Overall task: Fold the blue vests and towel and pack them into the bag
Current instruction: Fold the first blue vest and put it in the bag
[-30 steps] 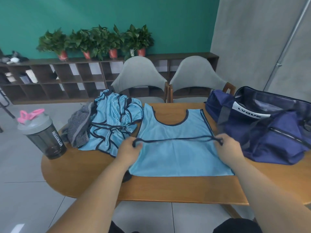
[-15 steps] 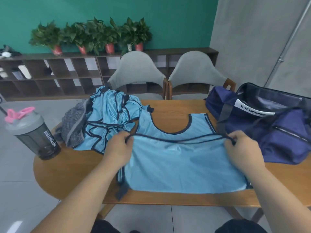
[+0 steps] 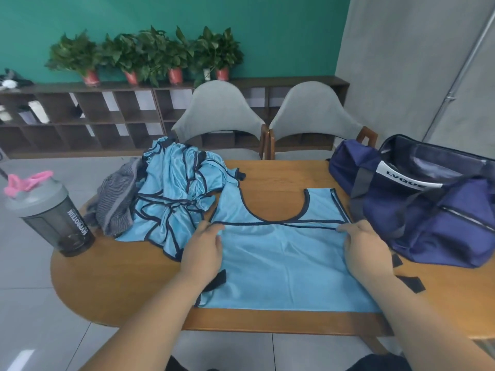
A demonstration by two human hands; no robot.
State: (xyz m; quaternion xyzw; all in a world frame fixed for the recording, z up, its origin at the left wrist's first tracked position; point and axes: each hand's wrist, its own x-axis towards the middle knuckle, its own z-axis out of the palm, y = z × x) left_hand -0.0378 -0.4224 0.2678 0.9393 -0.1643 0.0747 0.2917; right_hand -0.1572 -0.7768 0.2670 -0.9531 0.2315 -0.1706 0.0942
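This looks like an early stage of the job. One blue vest [image 3: 284, 266] lies flat on the counter [image 3: 120, 285] in the lower middle of the frame. Its bottom half is turned up over its chest, so the dark hem runs straight across just under the neckline. That is one fold, and I'd guess it needs another before it is small enough to pack.

The left hand [image 3: 203, 250] lies on the left end of that hem and the right hand [image 3: 367, 253] on the right end, set well apart on the cloth. From here I cannot tell whether the fingers pinch the trim or only press it flat.

A crumpled heap of blue vests [image 3: 176, 199] sits unfolded at middle left, touching the spread vest's shoulder. The grey striped towel [image 3: 117, 202] is bunched against the heap's left side, untouched. The navy duffel bag [image 3: 428, 210] stands unzipped at the right edge, just beside the vest. I see nothing blue in the part of its mouth that shows, so no packing seems done.

A shaker bottle [image 3: 51, 212] stands at the far left.
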